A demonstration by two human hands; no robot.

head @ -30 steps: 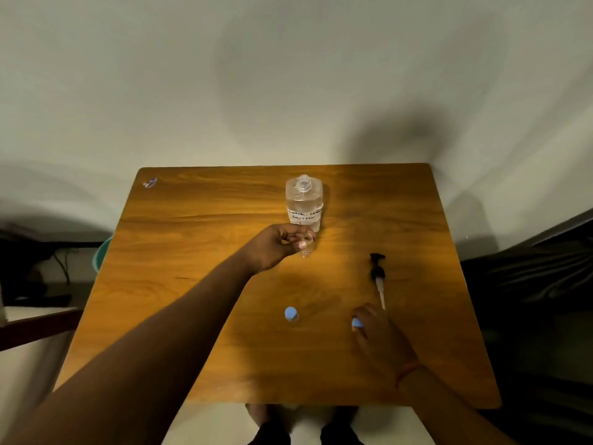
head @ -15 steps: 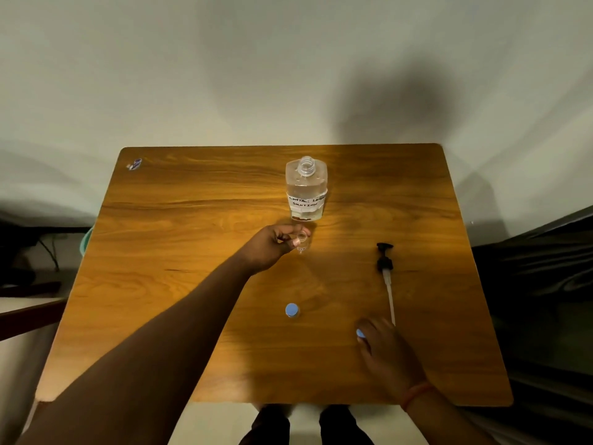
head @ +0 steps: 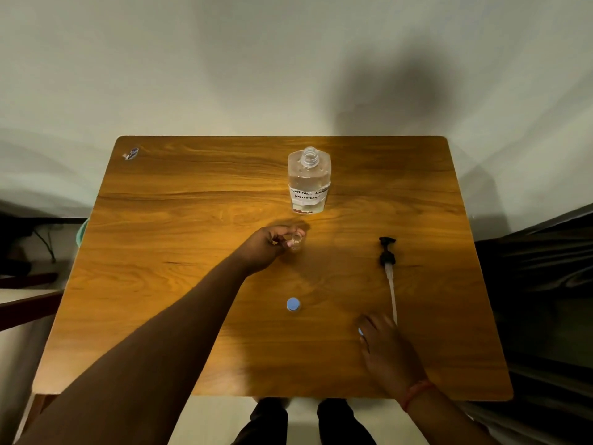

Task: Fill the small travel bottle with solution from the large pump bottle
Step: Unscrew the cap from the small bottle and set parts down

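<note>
- Travel bottle — small, clear and uncapped — is pinched upright on the counter by the left hand, presumably to be steadied for filling.
- Pump bottle, labelled as contact lens solution, is stood just behind it with its neck open; the pump head is laid well to the right, so pouring is likely intended.
- Right hand is rested flat, fingers relaxed, over a small blue cap.
- Another blue-capped item is left near the front.
</note>
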